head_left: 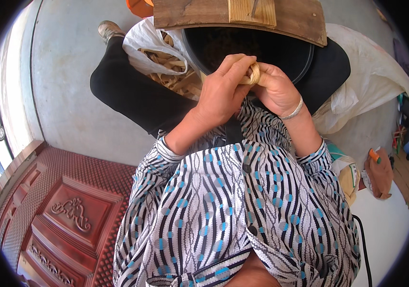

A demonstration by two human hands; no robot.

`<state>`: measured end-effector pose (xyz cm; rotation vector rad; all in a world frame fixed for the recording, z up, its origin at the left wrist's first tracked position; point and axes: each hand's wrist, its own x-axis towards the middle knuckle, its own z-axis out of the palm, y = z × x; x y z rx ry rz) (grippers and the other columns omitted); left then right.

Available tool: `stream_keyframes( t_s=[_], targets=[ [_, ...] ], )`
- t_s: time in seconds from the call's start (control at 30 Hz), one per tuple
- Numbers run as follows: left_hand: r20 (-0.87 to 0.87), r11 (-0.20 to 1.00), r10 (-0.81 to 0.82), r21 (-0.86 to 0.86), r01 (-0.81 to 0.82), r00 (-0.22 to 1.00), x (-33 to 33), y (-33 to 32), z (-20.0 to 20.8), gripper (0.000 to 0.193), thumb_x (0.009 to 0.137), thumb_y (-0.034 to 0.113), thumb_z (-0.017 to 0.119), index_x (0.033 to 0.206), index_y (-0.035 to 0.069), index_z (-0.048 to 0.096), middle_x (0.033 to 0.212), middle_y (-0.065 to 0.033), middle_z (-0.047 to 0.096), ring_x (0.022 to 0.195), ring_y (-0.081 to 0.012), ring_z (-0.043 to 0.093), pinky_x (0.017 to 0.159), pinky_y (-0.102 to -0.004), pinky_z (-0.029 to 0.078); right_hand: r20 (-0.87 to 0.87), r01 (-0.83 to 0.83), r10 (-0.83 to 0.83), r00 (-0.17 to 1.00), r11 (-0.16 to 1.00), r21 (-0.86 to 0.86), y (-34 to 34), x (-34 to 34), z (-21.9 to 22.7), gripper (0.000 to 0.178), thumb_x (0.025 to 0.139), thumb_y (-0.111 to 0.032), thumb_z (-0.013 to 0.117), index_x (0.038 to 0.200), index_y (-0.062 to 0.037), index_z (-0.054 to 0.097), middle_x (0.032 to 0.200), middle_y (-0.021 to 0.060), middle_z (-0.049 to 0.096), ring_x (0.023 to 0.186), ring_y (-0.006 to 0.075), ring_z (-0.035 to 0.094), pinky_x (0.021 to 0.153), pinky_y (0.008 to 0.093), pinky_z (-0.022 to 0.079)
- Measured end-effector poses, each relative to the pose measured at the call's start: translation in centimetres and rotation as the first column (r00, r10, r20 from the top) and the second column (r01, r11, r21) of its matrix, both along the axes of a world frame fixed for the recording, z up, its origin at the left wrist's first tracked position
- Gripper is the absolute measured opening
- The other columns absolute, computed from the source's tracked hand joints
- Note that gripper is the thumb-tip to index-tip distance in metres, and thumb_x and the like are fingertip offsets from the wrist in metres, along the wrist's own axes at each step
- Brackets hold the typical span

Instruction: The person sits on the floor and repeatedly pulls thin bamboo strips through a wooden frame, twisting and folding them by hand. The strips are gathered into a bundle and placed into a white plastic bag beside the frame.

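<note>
Both hands meet in front of my lap, closed on a small knotted loop of pale tan strip (254, 74), which looks like straw or leaf. My left hand (221, 91) pinches it from the left, its fingers bent over the top and hiding part of it. From the other side, my right hand (278, 91) has its thumb and fingers pressed on it; a silver-coloured bracelet (294, 109) circles that wrist. Just beyond the hands, a large black tub (307, 67) sits between my knees. How the strip is wound inside the fingers cannot be seen.
A curved wooden board (195, 14) with a small block (252, 10) and a nail spans the tub's far side. Left of it, a white plastic bag (140, 45) holds tan strips (176, 83). Pale sacking (357, 81) lies right. A red-brown panelled door (85, 205) stands lower left.
</note>
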<state>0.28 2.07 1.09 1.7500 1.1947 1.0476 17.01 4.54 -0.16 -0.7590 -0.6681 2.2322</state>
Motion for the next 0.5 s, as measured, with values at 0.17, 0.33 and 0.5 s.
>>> stream_keyframes(
  t_s=[0.17,0.33,0.5],
  targets=[
    [0.158,0.982,-0.052,-0.174,0.080,0.986,0.0,0.7,1.8,0.042,0.085,0.001,0.061,0.126,-0.003,0.051,0.108,-0.0158,0.059,0.101,-0.0221,0.060,0.086,-0.0313,0.049,0.511,-0.005,-0.328,0.795,0.838,0.545,0.0,-0.8,0.2,0.013,0.085,0.004,0.054,0.092,0.0037,0.065,0.116,0.0118,0.063,0.105,0.0215,0.058,0.094,0.0314,0.045],
    [0.097,0.968,0.163,-0.207,-0.140,0.982,1.5,1.1,0.9,0.027,0.091,0.013,0.057,0.114,0.000,0.055,0.091,-0.0198,0.065,0.083,-0.0380,0.065,0.072,-0.0391,0.051,0.482,-0.350,-0.736,0.475,0.345,0.871,0.5,-1.5,1.6,0.010,0.074,0.004,0.064,0.084,0.0023,0.065,0.116,0.0126,0.061,0.111,0.0302,0.052,0.093,0.0358,0.045],
    [0.398,0.797,0.253,-0.602,0.043,0.882,1.9,1.2,-0.1,0.022,0.097,0.014,0.046,0.101,-0.004,0.058,0.073,-0.0070,0.060,0.064,-0.0099,0.055,0.057,-0.0274,0.045,0.485,-0.197,-0.756,0.440,0.446,0.873,-0.4,-1.1,0.9,0.005,0.080,-0.002,0.065,0.083,0.0022,0.066,0.111,0.0145,0.061,0.100,0.0283,0.058,0.085,0.0339,0.048]
  ],
)
